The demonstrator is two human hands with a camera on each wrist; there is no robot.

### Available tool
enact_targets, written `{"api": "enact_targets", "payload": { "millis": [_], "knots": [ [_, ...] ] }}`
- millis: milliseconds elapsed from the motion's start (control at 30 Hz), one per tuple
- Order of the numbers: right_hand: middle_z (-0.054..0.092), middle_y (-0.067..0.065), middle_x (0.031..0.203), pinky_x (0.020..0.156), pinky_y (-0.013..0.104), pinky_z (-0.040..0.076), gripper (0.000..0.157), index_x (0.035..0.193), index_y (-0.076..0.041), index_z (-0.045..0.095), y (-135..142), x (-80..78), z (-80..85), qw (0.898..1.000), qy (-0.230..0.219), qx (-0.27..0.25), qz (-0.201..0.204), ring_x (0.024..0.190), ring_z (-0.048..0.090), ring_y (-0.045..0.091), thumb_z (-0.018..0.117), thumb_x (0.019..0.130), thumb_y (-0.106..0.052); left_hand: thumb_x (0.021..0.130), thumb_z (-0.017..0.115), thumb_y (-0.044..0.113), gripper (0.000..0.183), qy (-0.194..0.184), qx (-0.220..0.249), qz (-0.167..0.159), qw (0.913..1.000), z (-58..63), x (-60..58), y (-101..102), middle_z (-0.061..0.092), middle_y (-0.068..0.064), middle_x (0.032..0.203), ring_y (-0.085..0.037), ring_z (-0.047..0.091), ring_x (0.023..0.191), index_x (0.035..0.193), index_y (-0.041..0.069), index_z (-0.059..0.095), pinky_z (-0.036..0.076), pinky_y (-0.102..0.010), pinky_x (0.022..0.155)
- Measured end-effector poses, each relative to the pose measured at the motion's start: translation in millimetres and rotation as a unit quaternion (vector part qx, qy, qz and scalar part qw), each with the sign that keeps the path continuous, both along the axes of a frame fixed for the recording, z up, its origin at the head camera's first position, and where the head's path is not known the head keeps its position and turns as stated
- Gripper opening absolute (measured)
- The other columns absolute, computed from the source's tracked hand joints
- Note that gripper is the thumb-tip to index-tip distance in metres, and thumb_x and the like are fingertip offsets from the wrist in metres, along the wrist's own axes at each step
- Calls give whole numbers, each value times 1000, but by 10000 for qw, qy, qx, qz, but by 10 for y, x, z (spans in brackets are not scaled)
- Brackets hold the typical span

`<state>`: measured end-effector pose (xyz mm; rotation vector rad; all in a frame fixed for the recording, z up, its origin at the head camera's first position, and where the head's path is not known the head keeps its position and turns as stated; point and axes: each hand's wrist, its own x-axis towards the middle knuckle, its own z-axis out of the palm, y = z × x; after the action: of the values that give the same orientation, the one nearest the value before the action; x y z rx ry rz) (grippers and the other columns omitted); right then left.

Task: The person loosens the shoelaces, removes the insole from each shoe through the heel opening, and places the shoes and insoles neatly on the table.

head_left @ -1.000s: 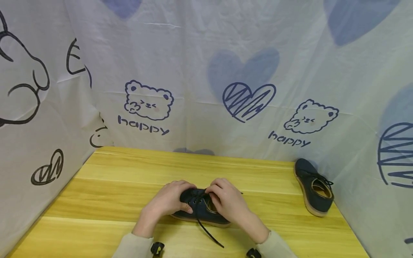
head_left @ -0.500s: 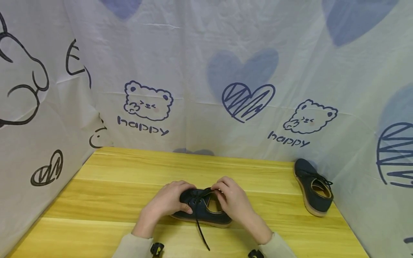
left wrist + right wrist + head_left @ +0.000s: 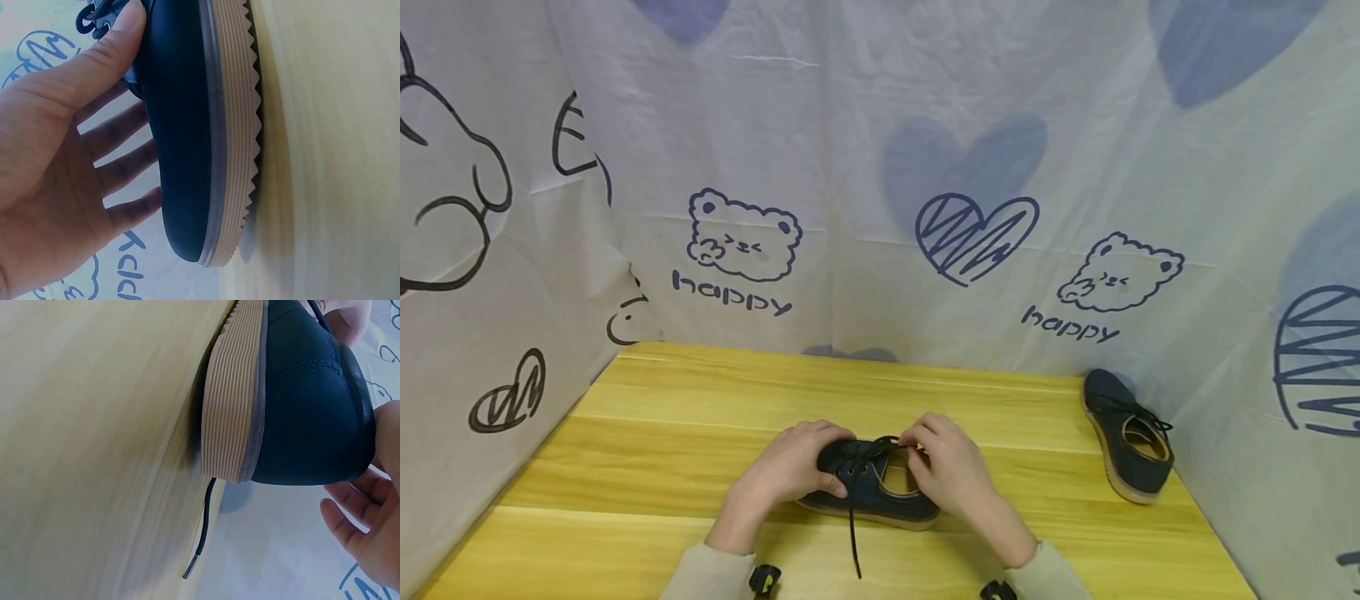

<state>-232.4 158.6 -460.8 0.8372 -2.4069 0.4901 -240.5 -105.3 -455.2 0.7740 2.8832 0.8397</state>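
Note:
In the middle of the head view a dark navy shoe point(image 3: 887, 506) lies sideways on its tan ridged sole point(image 3: 228, 406), toe to the left. My left hand point(image 3: 793, 467) grips its toe end, thumb on the near side and fingers over the far side. Near the tongue, my right hand point(image 3: 951, 467) pinches the black shoelace point(image 3: 910, 446) between thumb and fingers. One loose lace end point(image 3: 853, 537) trails down the near side onto the table. In the right wrist view another lace tip point(image 3: 203, 531) hangs beyond the heel. The shoe's opening shows its tan lining.
A matching navy shoe point(image 3: 1131, 442) with its lace tied in a bow stands at the right edge of the yellow wood-grain table point(image 3: 625, 450). White printed cloth point(image 3: 865, 167) hangs behind the table and along both sides.
My right hand has shifted slightly right, drawing the lace with it, and more of the shoe's opening shows. The loose lace end has swung left. My left hand stays put.

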Motion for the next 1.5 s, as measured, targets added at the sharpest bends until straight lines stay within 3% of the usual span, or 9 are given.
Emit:
{"api": "enact_targets", "payload": {
  "millis": [200, 400, 667, 900, 1200, 1500],
  "knots": [
    [66, -4, 96, 73, 35, 56, 20, 96, -17, 76, -4, 10, 0, 10000, 20, -66, 14, 87, 63, 17, 78, 84, -1, 71, 96, 34, 73, -26, -1, 5, 10000, 0, 9, -4, 66, -8, 135, -38, 59, 125, 135, 16, 68, 43, -60, 108],
    [66, -1, 100, 74, 36, 56, 20, 96, -15, 75, -20, 2, 7, 9992, 334, -166, 170, 91, 63, 19, 80, 83, -1, 71, 96, 34, 72, -5, -27, 23, 10000, -6, 4, -5, 66, -7, 135, -37, 59, 125, 135, 17, 69, 43, -60, 108],
    [67, 0, 107, 83, 36, 57, 16, 101, -15, 76, -111, 38, 62, 9974, 199, -122, 689, 98, 63, 19, 77, 89, -4, 72, 96, 35, 70, -22, -62, 13, 10000, -5, 7, -6, 66, -7, 135, -37, 59, 125, 134, 18, 69, 44, -60, 107],
    [67, -1, 105, 83, 34, 57, 15, 103, -15, 75, -224, 59, 50, 9946, 255, 49, 1002, 95, 63, 18, 74, 91, -5, 72, 96, 35, 68, 37, -46, -7, 10000, 11, 18, -9, 67, -7, 134, -36, 61, 122, 133, 19, 69, 46, -59, 104],
    [66, -2, 102, 80, 33, 56, 14, 99, -15, 75, -300, 70, 15, 9941, 177, 365, 1003, 91, 63, 16, 77, 90, -5, 73, 96, 33, 67, 11, -32, -8, 10000, 27, 19, -4, 66, -7, 134, -37, 61, 122, 133, 19, 69, 45, -60, 104],
    [65, -3, 101, 80, 31, 56, 15, 100, -16, 74, -333, 91, 45, 9947, -187, 489, 887, 91, 62, 16, 77, 92, -5, 74, 95, 32, 66, -23, -44, 10, 10000, 16, 14, -7, 66, -7, 134, -37, 61, 122, 133, 20, 69, 45, -60, 104]
  ]
}}
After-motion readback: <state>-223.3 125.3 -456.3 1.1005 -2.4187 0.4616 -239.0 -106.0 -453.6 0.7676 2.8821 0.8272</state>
